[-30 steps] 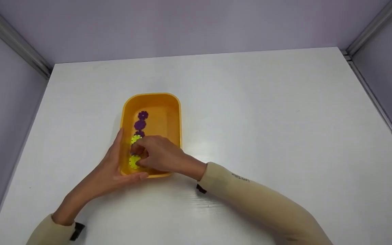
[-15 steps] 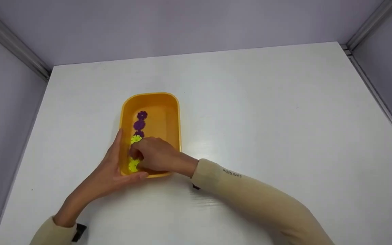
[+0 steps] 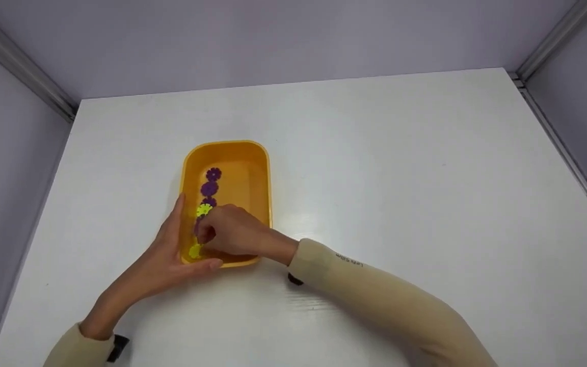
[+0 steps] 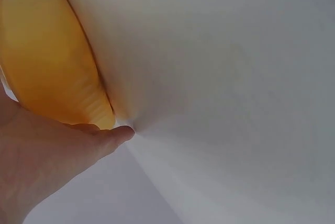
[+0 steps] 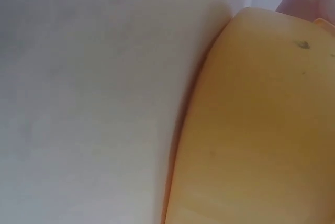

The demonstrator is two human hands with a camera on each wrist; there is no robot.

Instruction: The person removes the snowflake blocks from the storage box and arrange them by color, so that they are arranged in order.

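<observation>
1. White table [image 3: 375, 178], walled on three sides by pale lilac panels. A person leans in from the near edge, both forearms in beige sleeves.
2. Orange tub [image 3: 260, 176], oblong with rounded corners, sits left of the table's centre. Its long axis runs away from the person; the open side faces up.
3. Left hand [image 3: 171, 260] lies flat-fingered against the tub's near left corner: fingers straight along the left wall, thumb stretched across the near end. It steadies the tub and grips nothing. The left wrist view shows the thumb tip touching the table just under the tub's wall.
4. Right hand [image 3: 232, 232] reaches into the tub's near half from the right, knuckles up, fingers curled down onto the row of pieces. Whether it pinches a piece or only presses, I cannot tell; the fingertips are hidden under the hand.
5. Row of flower-shaped discs [image 3: 207, 196] runs lengthwise along the tub's left side: purple ones at the far end, a yellow-green one next, another yellow-green one nearest. The middle of the row is covered by the right hand.
6. Right wrist view: only blurred tub wall and table.
</observation>
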